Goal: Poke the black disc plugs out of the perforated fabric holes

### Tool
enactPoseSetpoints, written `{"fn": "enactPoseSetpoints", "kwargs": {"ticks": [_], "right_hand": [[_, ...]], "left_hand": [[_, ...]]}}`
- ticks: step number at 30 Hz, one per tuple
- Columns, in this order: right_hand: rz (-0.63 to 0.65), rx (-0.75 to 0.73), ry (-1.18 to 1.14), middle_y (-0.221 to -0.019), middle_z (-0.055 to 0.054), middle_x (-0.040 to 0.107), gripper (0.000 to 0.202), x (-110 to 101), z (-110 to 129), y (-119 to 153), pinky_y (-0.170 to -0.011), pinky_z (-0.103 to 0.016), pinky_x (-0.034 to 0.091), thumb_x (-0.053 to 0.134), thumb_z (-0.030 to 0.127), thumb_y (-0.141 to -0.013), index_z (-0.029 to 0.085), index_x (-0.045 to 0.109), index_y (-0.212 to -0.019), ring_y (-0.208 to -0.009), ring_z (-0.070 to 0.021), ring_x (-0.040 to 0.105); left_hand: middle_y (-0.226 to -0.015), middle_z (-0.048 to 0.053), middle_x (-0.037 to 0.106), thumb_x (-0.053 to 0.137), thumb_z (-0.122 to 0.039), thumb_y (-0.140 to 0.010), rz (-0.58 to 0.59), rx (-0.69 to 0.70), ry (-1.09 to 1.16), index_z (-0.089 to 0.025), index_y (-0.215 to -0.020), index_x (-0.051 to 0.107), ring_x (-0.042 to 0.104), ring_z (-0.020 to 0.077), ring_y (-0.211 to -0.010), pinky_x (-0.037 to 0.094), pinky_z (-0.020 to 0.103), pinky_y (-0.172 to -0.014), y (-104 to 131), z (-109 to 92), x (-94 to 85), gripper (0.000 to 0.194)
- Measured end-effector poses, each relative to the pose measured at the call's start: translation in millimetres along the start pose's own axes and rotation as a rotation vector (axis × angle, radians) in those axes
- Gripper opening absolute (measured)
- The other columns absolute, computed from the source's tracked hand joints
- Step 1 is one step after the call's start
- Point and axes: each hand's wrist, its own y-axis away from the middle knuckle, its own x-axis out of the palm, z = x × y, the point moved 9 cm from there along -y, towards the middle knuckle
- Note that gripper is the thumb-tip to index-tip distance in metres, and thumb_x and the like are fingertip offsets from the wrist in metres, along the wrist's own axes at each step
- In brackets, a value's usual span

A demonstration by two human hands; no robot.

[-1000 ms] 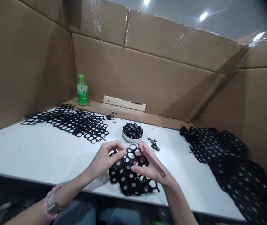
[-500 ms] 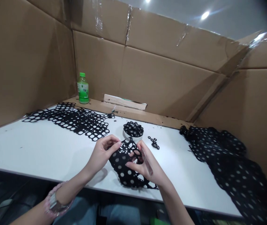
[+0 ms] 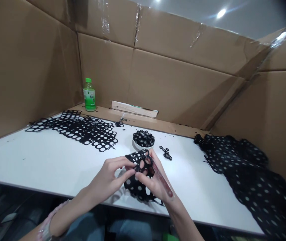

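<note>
A black sheet with pale round dots and cut-out holes hangs between my hands, over the table's front part. My left hand pinches at its upper part, thumb and forefinger together; any small piece between those fingertips is hidden. My right hand grips the sheet from the right, some fingers showing through the holes. A slim clear and reddish strip lies along that hand; its kind cannot be made out. Just beyond stands a white bowl heaped with black round pieces. Several loose black pieces lie right of it.
Black lattice sheets full of holes lie at the back left of the white table. A pile of dotted black sheets covers the right side. A green bottle stands by the cardboard walls.
My left hand has moved slightly right and down, its fingertips now close to my right thumb. The sheet's top has folded over a little. My right hand has turned slightly.
</note>
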Motion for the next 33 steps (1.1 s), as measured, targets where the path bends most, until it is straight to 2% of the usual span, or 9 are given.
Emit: {"fn": "enactPoseSetpoints", "kwargs": {"ticks": [4, 6, 11, 13, 16, 22, 28, 31, 33], "right_hand": [[-0.026, -0.047, 0.045, -0.072, 0.003, 0.043, 0.027, 2.3, 6.4, 3.9, -0.057, -0.027, 0.043, 0.06, 0.023, -0.072, 0.025, 0.038, -0.087, -0.061, -0.0143, 0.042], [-0.046, -0.028, 0.043, -0.071, 0.003, 0.043, 0.029, -1.9, 5.9, 10.4, -0.058, -0.028, 0.045, 0.06, 0.021, -0.071, 0.026, 0.039, -0.091, -0.062, -0.0153, 0.045], [-0.053, 0.136, 0.013, -0.079, -0.001, 0.051, 0.035, -24.8, -22.1, 37.3, -0.069, -0.033, 0.051, 0.061, 0.022, -0.07, 0.027, 0.045, -0.101, -0.077, -0.0212, 0.057], [-0.086, 0.196, -0.014, -0.091, -0.003, 0.056, 0.051, -35.8, -39.8, 43.6, -0.08, -0.036, 0.05, 0.063, 0.023, -0.069, 0.027, 0.04, -0.115, -0.088, -0.0234, 0.059], [-0.144, 0.159, -0.021, -0.093, -0.003, 0.058, 0.06, -46.5, -52.2, 40.8, -0.082, -0.039, 0.05, 0.064, 0.03, -0.069, 0.025, 0.038, -0.123, -0.088, -0.0241, 0.059], [-0.149, 0.102, 0.095, -0.085, -0.002, 0.059, 0.034, -48.8, -40.9, 31.7, -0.078, -0.035, 0.05, 0.057, 0.033, -0.072, 0.024, 0.049, -0.104, -0.079, -0.0213, 0.059], [-0.15, 0.095, 0.113, -0.081, 0.0, 0.058, 0.022, -55.4, -37.4, 33.0, -0.073, -0.032, 0.051, 0.056, 0.03, -0.072, 0.025, 0.05, -0.092, -0.076, -0.0199, 0.059], [-0.131, 0.06, 0.078, -0.081, 0.0, 0.057, 0.019, -54.8, -37.8, 28.4, -0.07, -0.032, 0.051, 0.056, 0.028, -0.072, 0.026, 0.048, -0.088, -0.074, -0.0193, 0.058], [-0.098, 0.029, 0.063, -0.08, 0.0, 0.057, 0.017, -51.8, -34.4, 24.5, -0.067, -0.031, 0.051, 0.056, 0.027, -0.072, 0.026, 0.047, -0.087, -0.072, -0.0187, 0.057]], "left_hand": [[-0.083, 0.005, 0.066, 0.044, -0.018, -0.09, -0.013, 0.092, -0.088, -0.017, -0.089, 0.061, 0.062, 0.016, -0.077, 0.046, 0.025, -0.071, 4.2, -11.4, 11.4, 0.017], [-0.073, 0.003, 0.062, 0.041, -0.019, -0.091, -0.063, 0.055, -0.095, -0.017, -0.079, 0.058, 0.059, 0.0143, -0.067, 0.045, 0.023, -0.064, 2.2, -6.7, 5.1, 0.021], [-0.064, 0.0, 0.058, 0.044, -0.032, -0.09, -0.415, -0.161, 0.011, -0.017, -0.078, 0.057, 0.056, 0.0133, -0.059, 0.044, 0.021, -0.056, -20.0, 35.3, -62.1, 0.022], [-0.073, 0.003, 0.063, 0.045, -0.034, -0.089, -0.358, -0.123, -0.053, -0.016, -0.083, 0.06, 0.06, 0.015, -0.066, 0.046, 0.021, -0.059, -45.9, 41.6, -70.1, 0.024], [-0.086, 0.007, 0.069, 0.044, -0.032, -0.089, -0.139, -0.002, -0.243, -0.015, -0.086, 0.065, 0.063, 0.0185, -0.08, 0.047, 0.024, -0.068, -95.3, 42.9, -49.9, 0.028], [-0.087, 0.006, 0.07, 0.055, -0.026, -0.085, 0.097, 0.034, -0.354, -0.015, -0.084, 0.07, 0.064, 0.0202, -0.082, 0.048, 0.031, -0.077, -172.9, 71.0, 8.7, 0.019], [-0.113, 0.008, 0.059, 0.053, -0.031, -0.09, 0.239, 0.009, -0.369, -0.016, -0.113, 0.056, 0.061, 0.0194, -0.094, 0.053, 0.039, -0.08, -193.1, 96.6, 35.8, 0.027], [-0.095, 0.007, 0.067, 0.055, -0.029, -0.088, 0.217, 0.012, -0.331, -0.012, -0.093, 0.065, 0.063, 0.0197, -0.083, 0.051, 0.035, -0.076, -195.2, 90.7, 32.0, 0.021], [-0.085, 0.008, 0.07, 0.052, -0.028, -0.087, 0.147, 0.022, -0.292, -0.01, -0.081, 0.069, 0.064, 0.021, -0.079, 0.049, 0.032, -0.075, -188.9, 74.3, 22.3, 0.025]]}}
